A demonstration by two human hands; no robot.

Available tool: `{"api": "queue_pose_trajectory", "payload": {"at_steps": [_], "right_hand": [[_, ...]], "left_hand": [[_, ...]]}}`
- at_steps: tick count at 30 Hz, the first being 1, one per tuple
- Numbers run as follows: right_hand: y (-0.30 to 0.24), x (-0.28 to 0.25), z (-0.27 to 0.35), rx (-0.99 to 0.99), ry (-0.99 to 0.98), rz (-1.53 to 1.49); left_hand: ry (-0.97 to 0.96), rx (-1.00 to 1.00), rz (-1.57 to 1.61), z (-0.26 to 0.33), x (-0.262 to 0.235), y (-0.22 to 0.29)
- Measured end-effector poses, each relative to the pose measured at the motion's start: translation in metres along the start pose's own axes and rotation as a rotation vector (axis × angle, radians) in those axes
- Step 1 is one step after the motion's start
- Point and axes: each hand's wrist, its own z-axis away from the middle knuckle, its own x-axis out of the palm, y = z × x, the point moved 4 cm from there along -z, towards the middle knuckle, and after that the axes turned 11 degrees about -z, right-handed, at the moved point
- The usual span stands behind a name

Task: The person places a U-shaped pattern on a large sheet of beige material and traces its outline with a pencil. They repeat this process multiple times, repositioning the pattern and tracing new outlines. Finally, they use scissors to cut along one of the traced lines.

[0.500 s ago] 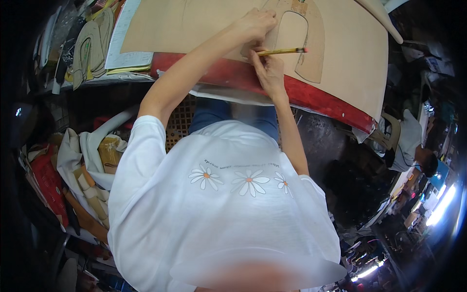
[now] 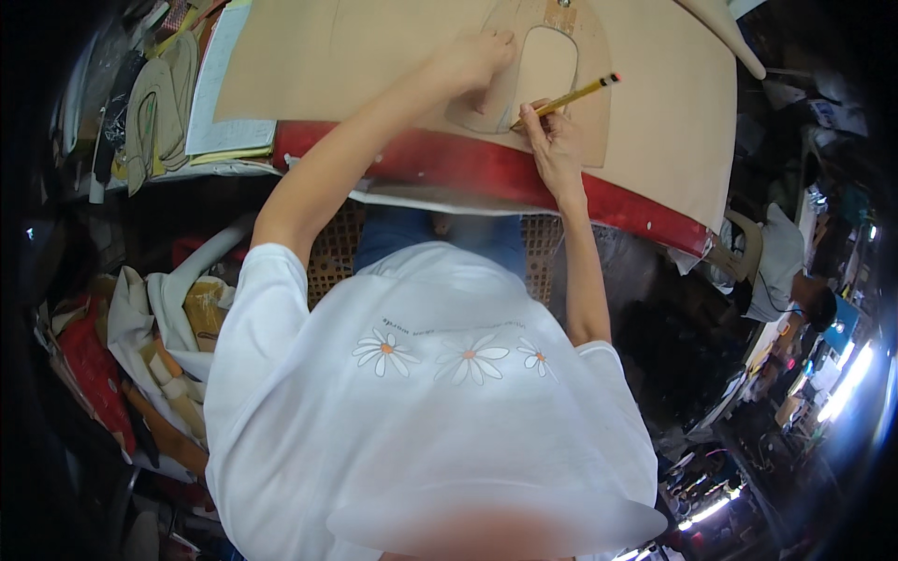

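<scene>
A U-shaped tan template (image 2: 593, 122) lies flat on a large tan sheet (image 2: 669, 103), its rounded end away from me. My left hand (image 2: 479, 64) rests on the template's left leg, fingertips down on it and thumb apart from them; the hand is slightly blurred. Pinched in my right hand (image 2: 557, 150) is a yellow-and-black pencil (image 2: 582, 95) with a pinkish end pointing up and right. Its tip touches down near the inner edge of the left leg, close to the template's near end.
A red strip (image 2: 421, 166) runs along the table's near edge. Written paper sheets (image 2: 217, 103) lie left of the tan sheet, beside hanging curved template pieces (image 2: 150, 112). Rolled materials (image 2: 164, 309) stand lower left. A long pale rod-like piece (image 2: 722, 33) lies at the far right.
My right hand has moved right and slightly nearer, and the pencil now tilts more steeply. My left hand has shifted a little left and nearer on the template. The whole view has shifted slightly.
</scene>
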Motion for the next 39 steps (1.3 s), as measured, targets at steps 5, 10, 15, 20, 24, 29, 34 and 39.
{"api": "queue_pose_trajectory", "payload": {"at_steps": [5, 10, 15, 20, 24, 29, 34, 39], "right_hand": [[-0.016, -0.003, -0.064, -0.017, -0.036, 0.285], [-0.011, -0.017, -0.149, -0.168, 0.035, 0.408], [0.009, -0.063, -0.147, -0.251, 0.211, 0.346], [0.027, -0.062, -0.050, -0.105, 0.313, 0.152], [0.031, -0.042, 0.023, -0.072, 0.335, 0.103], [0.045, -0.047, 0.045, -0.004, 0.467, -0.307], [0.045, -0.044, 0.045, -0.101, 0.407, -0.197], [0.042, -0.046, 0.045, -0.175, 0.365, -0.041]], "left_hand": [[-0.001, 0.010, 0.021, 0.005, -0.004, -0.001], [-0.033, 0.001, 0.011, 0.005, -0.008, 0.001], [0.008, -0.011, 0.030, 0.007, -0.006, -0.001], [0.003, -0.014, 0.034, 0.001, 0.002, -0.005], [0.030, -0.006, 0.017, -0.002, 0.006, -0.010], [0.059, -0.078, -0.011, -0.013, 0.008, -0.006], [0.703, -0.320, 0.055, -0.045, 0.017, 0.063], [0.805, -0.335, 0.065, -0.055, 0.034, 0.078]]}}
